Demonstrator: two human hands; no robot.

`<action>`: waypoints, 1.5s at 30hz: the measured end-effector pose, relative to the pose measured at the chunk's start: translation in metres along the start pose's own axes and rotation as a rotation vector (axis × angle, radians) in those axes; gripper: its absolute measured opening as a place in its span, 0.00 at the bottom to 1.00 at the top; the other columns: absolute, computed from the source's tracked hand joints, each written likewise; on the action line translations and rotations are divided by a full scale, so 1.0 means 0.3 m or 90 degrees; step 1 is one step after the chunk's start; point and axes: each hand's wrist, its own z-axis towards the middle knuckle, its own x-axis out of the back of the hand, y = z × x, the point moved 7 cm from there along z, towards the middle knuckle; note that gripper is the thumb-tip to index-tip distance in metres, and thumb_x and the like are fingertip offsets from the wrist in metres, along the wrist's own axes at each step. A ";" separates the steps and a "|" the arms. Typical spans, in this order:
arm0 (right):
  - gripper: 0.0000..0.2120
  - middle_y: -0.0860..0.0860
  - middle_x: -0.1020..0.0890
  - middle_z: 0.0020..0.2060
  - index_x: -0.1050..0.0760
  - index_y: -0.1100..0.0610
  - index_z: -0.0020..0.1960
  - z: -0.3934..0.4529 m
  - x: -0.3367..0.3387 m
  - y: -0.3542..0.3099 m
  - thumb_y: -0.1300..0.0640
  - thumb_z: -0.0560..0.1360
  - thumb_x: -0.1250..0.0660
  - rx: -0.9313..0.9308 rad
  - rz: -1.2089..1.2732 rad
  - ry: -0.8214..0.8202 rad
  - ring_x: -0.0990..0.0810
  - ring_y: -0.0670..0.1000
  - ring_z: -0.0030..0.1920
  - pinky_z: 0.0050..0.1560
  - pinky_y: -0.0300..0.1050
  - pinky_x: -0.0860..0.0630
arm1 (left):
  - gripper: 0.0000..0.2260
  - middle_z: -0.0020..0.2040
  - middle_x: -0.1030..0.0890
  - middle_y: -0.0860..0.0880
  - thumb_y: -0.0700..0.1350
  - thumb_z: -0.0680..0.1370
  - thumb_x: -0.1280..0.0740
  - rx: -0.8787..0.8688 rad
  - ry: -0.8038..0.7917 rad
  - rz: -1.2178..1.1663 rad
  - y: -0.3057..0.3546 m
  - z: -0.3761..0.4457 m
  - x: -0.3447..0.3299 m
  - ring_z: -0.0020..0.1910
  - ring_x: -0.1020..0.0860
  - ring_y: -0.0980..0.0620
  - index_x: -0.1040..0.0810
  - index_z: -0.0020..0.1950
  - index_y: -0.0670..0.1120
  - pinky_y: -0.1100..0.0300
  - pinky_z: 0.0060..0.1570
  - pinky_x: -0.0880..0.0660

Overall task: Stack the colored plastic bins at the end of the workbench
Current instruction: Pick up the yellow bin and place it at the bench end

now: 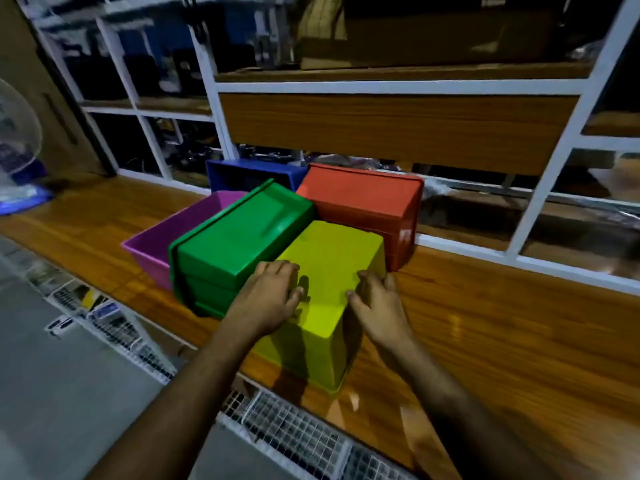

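Nearest, below the bench edge, a white wire-mesh rack (pixel 298 434) runs along the front of the wooden workbench (pixel 502 341); small packets sit in it further left, their printing too blurred to read.

On the bench, the yellow bin (pixel 329 271) lies upside down, its flat base facing up, closest of the bins. Both hands rest on top of it. The left hand (pixel 268 299) lies palm down on the base's left side, fingers together and slightly curled, not wrapped around anything. The right hand (pixel 375 306) presses on the right side near the edge, fingers bent over the base and thumb pointing inward; it does not clasp the bin either.

Touching the yellow bin on its left is the green bin (pixel 235 244), also inverted; stacked rims at its near end suggest more than one green bin nested. Just left of that, the purple bin (pixel 162 237) stands upright and open. Behind the yellow one, the red bin (pixel 363 199) sits inverted against the window frame (pixel 467 249). Farthest, the blue bin (pixel 249 171) stands open side up behind the green one.

At the far left a translucent fan guard (pixel 17 133) is visible. No legible writing appears on any bin.
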 end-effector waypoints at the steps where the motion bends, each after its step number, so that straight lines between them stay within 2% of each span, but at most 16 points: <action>1: 0.26 0.60 0.32 0.66 0.33 0.53 0.72 0.011 -0.017 0.007 0.46 0.77 0.35 -0.028 0.009 0.003 0.30 0.62 0.66 0.64 0.52 0.30 | 0.23 0.71 0.30 0.46 0.53 0.80 0.40 0.011 -0.013 0.007 -0.019 0.021 -0.014 0.68 0.35 0.46 0.34 0.72 0.46 0.51 0.67 0.35; 4: 0.32 0.60 0.35 0.71 0.41 0.46 0.76 0.034 -0.073 0.006 0.41 0.76 0.36 -0.102 0.023 -0.032 0.33 0.63 0.69 0.66 0.53 0.31 | 0.25 0.74 0.34 0.44 0.52 0.79 0.41 0.026 -0.080 0.038 -0.057 0.066 -0.061 0.71 0.38 0.44 0.36 0.74 0.44 0.52 0.70 0.40; 7: 0.37 0.59 0.38 0.74 0.48 0.42 0.78 0.045 -0.116 0.001 0.38 0.75 0.36 -0.127 0.031 -0.050 0.36 0.61 0.72 0.68 0.51 0.33 | 0.25 0.74 0.35 0.44 0.56 0.77 0.44 0.027 -0.090 0.006 -0.079 0.093 -0.109 0.72 0.40 0.42 0.34 0.72 0.50 0.45 0.68 0.40; 11: 0.35 0.54 0.39 0.76 0.49 0.38 0.77 0.042 -0.115 0.008 0.39 0.75 0.36 -0.140 0.041 -0.046 0.38 0.58 0.74 0.69 0.49 0.36 | 0.17 0.72 0.36 0.45 0.58 0.77 0.40 0.011 -0.081 -0.046 -0.079 0.124 -0.117 0.71 0.40 0.40 0.31 0.66 0.60 0.40 0.62 0.37; 14: 0.32 0.51 0.40 0.77 0.47 0.36 0.76 0.017 -0.084 0.039 0.41 0.77 0.37 -0.158 0.051 -0.016 0.38 0.55 0.75 0.72 0.47 0.37 | 0.15 0.75 0.40 0.45 0.56 0.78 0.40 -0.020 -0.076 -0.051 -0.075 0.135 -0.119 0.69 0.39 0.39 0.30 0.65 0.62 0.40 0.62 0.34; 17: 0.31 0.49 0.37 0.77 0.44 0.36 0.76 -0.036 -0.037 0.067 0.43 0.76 0.36 -0.178 0.062 0.010 0.36 0.53 0.74 0.70 0.42 0.37 | 0.16 0.72 0.35 0.44 0.52 0.78 0.37 -0.047 -0.071 -0.197 -0.092 0.135 -0.134 0.67 0.32 0.40 0.28 0.66 0.59 0.50 0.63 0.31; 20: 0.31 0.46 0.36 0.75 0.43 0.36 0.74 -0.111 0.010 0.070 0.41 0.74 0.37 -0.193 0.076 0.042 0.36 0.49 0.73 0.65 0.37 0.37 | 0.19 0.67 0.26 0.46 0.54 0.76 0.35 -0.061 -0.114 -0.361 -0.108 0.126 -0.174 0.63 0.26 0.46 0.26 0.67 0.58 0.62 0.54 0.32; 23: 0.28 0.41 0.33 0.72 0.41 0.35 0.74 -0.202 0.054 0.093 0.45 0.78 0.35 -0.233 0.076 0.083 0.34 0.47 0.72 0.62 0.37 0.37 | 0.21 0.66 0.24 0.51 0.60 0.73 0.35 -0.128 -0.141 -0.409 -0.082 0.121 -0.203 0.62 0.25 0.52 0.26 0.67 0.63 0.63 0.54 0.32; 27: 0.26 0.37 0.31 0.68 0.39 0.30 0.71 -0.348 0.143 0.120 0.46 0.77 0.34 -0.283 0.090 0.135 0.30 0.47 0.68 0.57 0.38 0.27 | 0.20 0.67 0.25 0.57 0.57 0.75 0.31 -0.200 -0.210 -0.489 0.012 0.103 -0.247 0.64 0.28 0.59 0.27 0.66 0.66 0.66 0.55 0.31; 30: 0.27 0.37 0.32 0.68 0.39 0.33 0.73 -0.466 0.221 0.126 0.46 0.77 0.34 -0.316 0.081 0.156 0.31 0.45 0.69 0.64 0.43 0.30 | 0.25 0.66 0.26 0.58 0.57 0.73 0.29 -0.194 -0.271 -0.577 0.117 0.065 -0.274 0.63 0.26 0.56 0.30 0.69 0.63 0.57 0.59 0.26; 32: 0.29 0.40 0.30 0.67 0.41 0.37 0.75 -0.549 0.277 0.133 0.47 0.77 0.34 -0.347 0.086 0.184 0.29 0.47 0.67 0.58 0.41 0.30 | 0.31 0.64 0.27 0.57 0.54 0.73 0.28 -0.154 -0.342 -0.650 0.192 0.029 -0.305 0.59 0.25 0.55 0.36 0.73 0.57 0.55 0.57 0.25; 34: 0.33 0.49 0.27 0.68 0.44 0.41 0.77 -0.655 0.340 0.172 0.44 0.76 0.33 -0.401 0.092 0.242 0.26 0.51 0.66 0.56 0.45 0.27 | 0.33 0.64 0.25 0.54 0.55 0.72 0.27 -0.110 -0.420 -0.687 0.279 -0.016 -0.339 0.58 0.23 0.52 0.37 0.73 0.53 0.51 0.59 0.25; 37: 0.32 0.54 0.23 0.64 0.39 0.50 0.76 -0.805 0.423 0.228 0.44 0.75 0.33 -0.456 0.134 0.325 0.24 0.55 0.66 0.56 0.48 0.24 | 0.27 0.62 0.20 0.47 0.58 0.69 0.29 -0.121 -0.503 -0.723 0.436 -0.084 -0.382 0.56 0.19 0.48 0.28 0.66 0.52 0.43 0.58 0.23; 39: 0.22 0.47 0.20 0.58 0.30 0.49 0.69 -0.879 0.484 0.245 0.47 0.77 0.33 -0.427 0.108 0.349 0.22 0.51 0.63 0.51 0.39 0.24 | 0.19 0.60 0.18 0.46 0.52 0.74 0.30 -0.147 -0.521 -0.732 0.547 -0.129 -0.391 0.55 0.18 0.46 0.25 0.63 0.51 0.41 0.58 0.24; 41: 0.19 0.44 0.19 0.56 0.29 0.48 0.67 -0.938 0.546 0.254 0.49 0.77 0.33 -0.399 0.071 0.369 0.21 0.48 0.61 0.47 0.32 0.25 | 0.14 0.60 0.18 0.45 0.45 0.78 0.32 -0.160 -0.518 -0.755 0.642 -0.168 -0.392 0.56 0.19 0.45 0.24 0.63 0.49 0.41 0.58 0.24; 45: 0.22 0.46 0.20 0.60 0.32 0.51 0.70 -1.033 0.682 0.261 0.53 0.78 0.33 -0.340 0.089 0.391 0.21 0.38 0.55 0.51 0.35 0.23 | 0.16 0.58 0.20 0.49 0.41 0.78 0.33 -0.157 -0.498 -0.812 0.795 -0.239 -0.362 0.56 0.20 0.48 0.28 0.65 0.48 0.54 0.49 0.21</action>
